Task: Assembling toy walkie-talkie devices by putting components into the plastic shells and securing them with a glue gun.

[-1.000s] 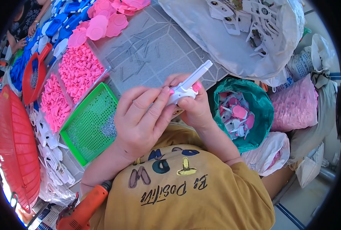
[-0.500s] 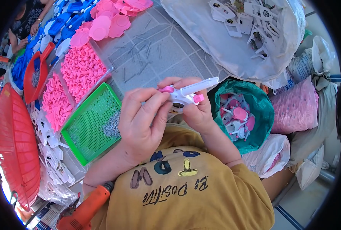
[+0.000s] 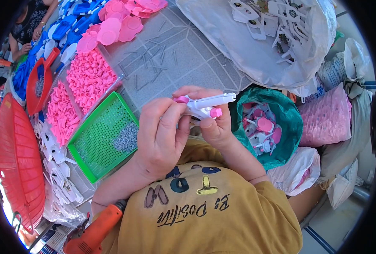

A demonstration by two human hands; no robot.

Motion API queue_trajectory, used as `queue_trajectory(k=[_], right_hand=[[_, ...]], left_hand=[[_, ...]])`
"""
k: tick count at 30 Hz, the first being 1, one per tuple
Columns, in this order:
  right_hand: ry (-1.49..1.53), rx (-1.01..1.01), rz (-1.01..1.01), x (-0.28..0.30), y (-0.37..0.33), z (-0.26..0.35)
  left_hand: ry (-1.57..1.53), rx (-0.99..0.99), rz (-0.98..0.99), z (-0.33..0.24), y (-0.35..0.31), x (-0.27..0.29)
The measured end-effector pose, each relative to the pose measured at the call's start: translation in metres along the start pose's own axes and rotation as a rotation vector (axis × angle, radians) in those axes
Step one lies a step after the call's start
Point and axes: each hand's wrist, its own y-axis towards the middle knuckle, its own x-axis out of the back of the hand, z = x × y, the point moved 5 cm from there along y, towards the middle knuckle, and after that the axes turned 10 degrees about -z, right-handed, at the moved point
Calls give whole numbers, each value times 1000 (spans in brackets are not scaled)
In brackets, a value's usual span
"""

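A white plastic toy part [image 3: 209,101] with a tube-like arm and small pink pieces is held between both hands, in front of my chest. My right hand [image 3: 216,129] is closed round its right side, the thumb below the pink knob and fingers behind. With thumb and fingertips, my left hand [image 3: 159,135] pinches the left end of the part beside a round pink piece. Much of the part's left side is hidden by the left fingers.
At left lie a green basket [image 3: 71,146] of small metal bits, a bin of pink pieces [image 3: 90,78] and a red scoop [image 3: 35,93]. A green bag [image 3: 291,114] of similar parts stands right. An orange drill [image 3: 95,228] rests lower left; loose pins [image 3: 154,59] lie ahead.
The white toy part has shifted slightly left and down and turned a little, its tube now lying flatter. Both hands have moved with it and keep their hold.
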Motion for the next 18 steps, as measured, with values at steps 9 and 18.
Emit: queue_trajectory(k=[9, 18], right_hand=[[-15, -42, -16, 1, -4, -1], [27, -141, -42, 0, -5, -6]], left_hand=[[6, 40, 11, 0, 3, 0], [-24, 55, 25, 9, -7, -9]])
